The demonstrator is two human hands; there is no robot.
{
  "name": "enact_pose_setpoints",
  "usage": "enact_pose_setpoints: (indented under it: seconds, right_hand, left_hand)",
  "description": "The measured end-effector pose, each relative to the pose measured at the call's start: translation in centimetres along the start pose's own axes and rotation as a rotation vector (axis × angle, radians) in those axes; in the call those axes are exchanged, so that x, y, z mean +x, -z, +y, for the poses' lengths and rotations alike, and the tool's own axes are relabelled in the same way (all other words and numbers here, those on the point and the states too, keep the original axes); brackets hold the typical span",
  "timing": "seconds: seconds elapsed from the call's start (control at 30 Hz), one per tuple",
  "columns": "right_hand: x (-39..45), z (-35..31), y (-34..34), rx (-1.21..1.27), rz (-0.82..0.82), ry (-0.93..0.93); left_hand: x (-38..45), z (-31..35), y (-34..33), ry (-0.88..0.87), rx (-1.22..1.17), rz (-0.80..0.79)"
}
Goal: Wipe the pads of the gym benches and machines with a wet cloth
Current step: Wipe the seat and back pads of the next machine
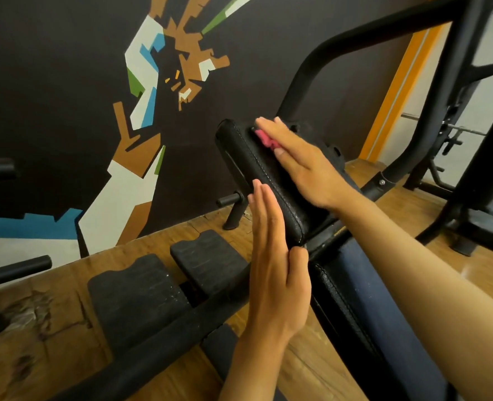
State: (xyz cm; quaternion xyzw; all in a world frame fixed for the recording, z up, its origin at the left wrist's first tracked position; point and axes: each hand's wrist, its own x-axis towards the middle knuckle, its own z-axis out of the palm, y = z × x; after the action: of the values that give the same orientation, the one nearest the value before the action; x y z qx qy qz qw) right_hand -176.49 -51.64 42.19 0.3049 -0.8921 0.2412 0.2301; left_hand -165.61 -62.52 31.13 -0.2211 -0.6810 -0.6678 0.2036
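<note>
A black stitched machine pad (264, 172) stands tilted in the middle of the head view. My right hand (300, 160) lies flat on its upper face and presses a pink cloth (265, 138) against it; most of the cloth is hidden under the fingers. My left hand (274, 264) has straight fingers and rests against the pad's lower left side, thumb near the pad's bottom corner. A dark blue seat pad (364, 299) with a black leather edge runs below toward the lower right.
Two black ribbed foot plates (141, 293) sit on the machine's base bar over a wooden floor (37, 328). Black curved frame tubes (312, 65) rise behind the pad. A rack with a barbell (453, 131) stands at right. A painted dark wall (66, 82) is close behind.
</note>
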Motion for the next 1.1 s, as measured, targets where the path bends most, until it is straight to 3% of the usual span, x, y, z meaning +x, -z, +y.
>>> enact_pose_setpoints:
  seconds: [0.07, 0.13, 0.27, 0.37, 0.43, 0.57, 0.63, 0.8, 0.9, 0.97, 1.1]
  right_hand:
    - [2.6, 1.8, 1.3, 0.045, 0.052, -0.226]
    - [4.2, 1.0, 1.1, 0.069, 0.012, -0.296]
    - [3.3, -4.4, -2.0, 0.035, -0.024, 0.104]
    - [2.9, -4.0, -2.5, 0.048, -0.016, 0.182]
    - [3.1, -1.6, -1.5, 0.071, 0.025, 0.072]
    - [2.6, 3.6, 1.8, -0.004, 0.132, -0.327]
    - [1.4, 3.2, 1.8, -0.022, 0.134, -0.361]
    - [-6.4, -4.2, -1.1, 0.073, 0.083, -0.089]
    - [-8.6, -4.6, -1.3, 0.129, 0.022, 0.017]
    - [-7.0, -1.5, -0.3, 0.076, 0.086, -0.091]
    - [-4.0, 5.4, 2.4, 0.151, 0.263, -0.513]
  left_hand:
    - [-0.1, 0.2, 0.2, -0.002, 0.014, -0.003]
    - [-0.1, 0.2, 0.4, 0.003, 0.013, -0.012]
    - [-0.1, 0.1, 0.5, 0.025, 0.042, 0.002]
    - [-0.2, -0.1, 0.8, 0.025, 0.040, -0.013]
    - [-0.1, -0.2, 1.2, 0.019, 0.050, -0.027]
    - [-0.1, -0.3, 2.0, 0.008, 0.069, -0.051]
    - [0.0, -0.2, 2.1, 0.000, 0.063, -0.057]
    - [0.3, -0.5, 1.6, 0.001, 0.035, -0.043]
    - [0.4, -0.7, 1.7, -0.012, 0.030, -0.038]
    - [0.3, -0.6, 1.8, -0.022, 0.030, -0.032]
    - [-0.3, -0.4, 1.9, -0.005, 0.010, -0.036]
